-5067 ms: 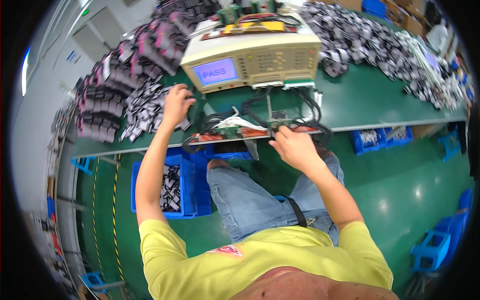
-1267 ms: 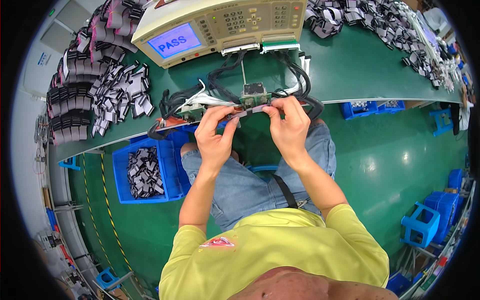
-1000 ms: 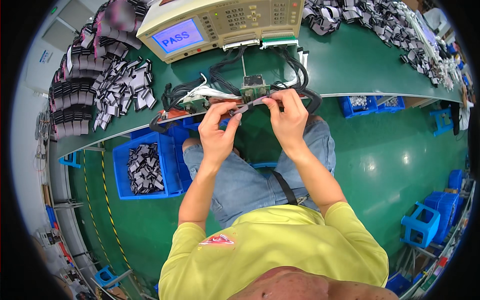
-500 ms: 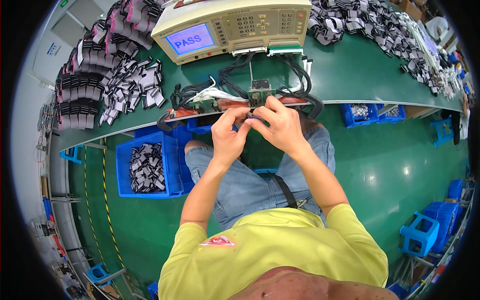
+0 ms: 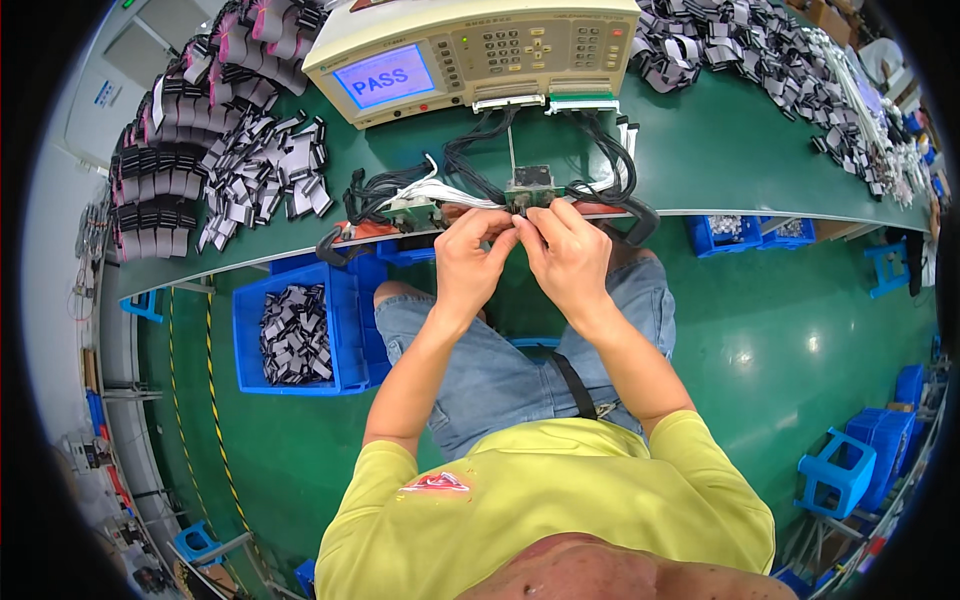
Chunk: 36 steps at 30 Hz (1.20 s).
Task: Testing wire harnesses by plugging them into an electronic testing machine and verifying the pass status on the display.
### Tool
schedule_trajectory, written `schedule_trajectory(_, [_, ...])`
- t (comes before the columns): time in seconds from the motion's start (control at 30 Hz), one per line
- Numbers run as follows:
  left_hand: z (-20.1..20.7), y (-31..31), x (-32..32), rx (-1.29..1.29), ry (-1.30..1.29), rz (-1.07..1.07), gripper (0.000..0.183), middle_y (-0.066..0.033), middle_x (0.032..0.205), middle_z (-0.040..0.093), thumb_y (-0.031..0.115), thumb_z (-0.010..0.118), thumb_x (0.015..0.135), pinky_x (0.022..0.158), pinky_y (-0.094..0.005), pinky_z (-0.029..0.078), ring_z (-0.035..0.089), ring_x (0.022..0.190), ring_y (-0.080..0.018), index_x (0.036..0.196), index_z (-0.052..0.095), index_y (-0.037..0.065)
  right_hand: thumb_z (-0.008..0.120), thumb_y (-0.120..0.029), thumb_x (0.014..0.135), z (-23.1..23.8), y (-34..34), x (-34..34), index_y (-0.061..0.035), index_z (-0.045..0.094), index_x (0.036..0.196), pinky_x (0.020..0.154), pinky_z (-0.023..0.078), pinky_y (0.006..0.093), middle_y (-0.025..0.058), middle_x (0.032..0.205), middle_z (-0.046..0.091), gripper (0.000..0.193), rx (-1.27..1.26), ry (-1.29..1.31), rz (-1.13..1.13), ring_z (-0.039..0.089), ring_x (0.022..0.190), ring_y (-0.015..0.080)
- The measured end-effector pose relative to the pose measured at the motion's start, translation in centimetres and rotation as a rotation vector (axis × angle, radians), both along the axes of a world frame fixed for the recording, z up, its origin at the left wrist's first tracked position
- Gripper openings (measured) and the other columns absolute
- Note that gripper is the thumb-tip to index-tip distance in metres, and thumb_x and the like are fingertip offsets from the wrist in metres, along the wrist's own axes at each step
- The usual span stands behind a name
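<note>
In the head view, a green workbench (image 5: 690, 165) curves across the room, with a beige tester (image 5: 490, 60) at its back, its screen lit, and loose short grey ribbon cables (image 5: 265, 170) heaped to the left. The small dark piece (image 5: 516, 218) lies right between the fingertips of both hands, at the near edge of the bench, just in front of an upright green circuit board (image 5: 531, 183). The left hand (image 5: 468, 265) and right hand (image 5: 572, 258) both appear to pinch it, neither clearly nearer. Only a dark sliver shows; its long axis and full shape are hidden.
</note>
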<state>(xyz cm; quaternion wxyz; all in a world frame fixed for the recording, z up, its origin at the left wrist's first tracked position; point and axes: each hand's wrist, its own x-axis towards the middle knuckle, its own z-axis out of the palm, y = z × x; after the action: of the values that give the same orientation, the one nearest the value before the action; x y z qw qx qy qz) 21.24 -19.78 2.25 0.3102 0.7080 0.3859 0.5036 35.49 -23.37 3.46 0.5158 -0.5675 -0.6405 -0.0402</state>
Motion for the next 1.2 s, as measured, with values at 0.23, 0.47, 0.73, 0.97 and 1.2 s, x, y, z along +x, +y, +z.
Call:
schedule_trajectory(0.23, [-0.24, 0.03, 0.17, 0.03, 0.046, 0.016, 0.012, -0.0113, 0.088, 0.073, -0.003, 0.077, 0.087, 0.069, -0.0306, 0.057, 0.074, 0.076, -0.0215, 0.097, 0.072, -0.002, 0.078, -0.014, 0.09, 0.34, 0.04, 0.34, -0.0072, 0.067, 0.083, 0.051, 0.048, 0.04, 0.0072, 0.076, 0.055, 0.015, -0.016, -0.033, 0.032, 0.063, 0.061, 0.0293])
schedule_trajectory(0.47, [-0.46, -0.06, 0.34, 0.043, 0.041, 0.028, 0.012, -0.0112, 0.088, 0.073, -0.003, 0.077, 0.086, 0.069, -0.0304, 0.057, 0.074, 0.076, -0.0212, 0.097, 0.072, -0.002, 0.083, -0.013, 0.085, 0.11, 0.02, 0.39, -0.0065, 0.073, 0.088, 0.05, 0.047, 0.0393, 0.0055, 0.075, 0.059, 0.012, -0.049, -0.058, 0.003, 0.063, 0.058, 0.0276])
schedule_trajectory(0.73, [-0.4, 0.02, 0.24, 0.043, 0.033, 0.025, 0.013, -0.0107, 0.088, 0.074, -0.004, 0.079, 0.085, 0.069, -0.0296, 0.057, 0.073, 0.076, -0.0196, 0.096, 0.073, -0.002, 0.078, -0.016, 0.089, 0.26, 0.13, 0.33, -0.0077, 0.063, 0.079, 0.05, 0.047, 0.0408, 0.0074, 0.077, 0.055, 0.02, -0.043, -0.027, 0.027, 0.063, 0.06, 0.03])
schedule_trajectory(0.97, [-0.39, 0.01, 0.29, 0.05, 0.03, 0.026, 0.013, -0.0105, 0.088, 0.074, -0.004, 0.079, 0.085, 0.069, -0.0288, 0.057, 0.073, 0.075, -0.0188, 0.096, 0.073, -0.003, 0.079, -0.015, 0.088, 0.1, 0.17, 0.34, -0.0073, 0.066, 0.08, 0.05, 0.048, 0.04, 0.007, 0.076, 0.056, 0.017, -0.031, -0.004, 0.028, 0.064, 0.059, 0.0292])
schedule_trajectory(1.2, [-0.03, 0.0, 0.26, 0.037, 0.003, 0.023, 0.012, -0.0102, 0.087, 0.074, -0.004, 0.079, 0.085, 0.069, -0.0283, 0.057, 0.073, 0.075, -0.0183, 0.096, 0.073, -0.003, 0.084, -0.009, 0.084, 0.23, 0.11, 0.29, -0.0039, 0.073, 0.088, 0.051, 0.048, 0.0383, 0.0078, 0.076, 0.062, 0.012, -0.014, 0.067, 0.041, 0.063, 0.058, 0.0283])
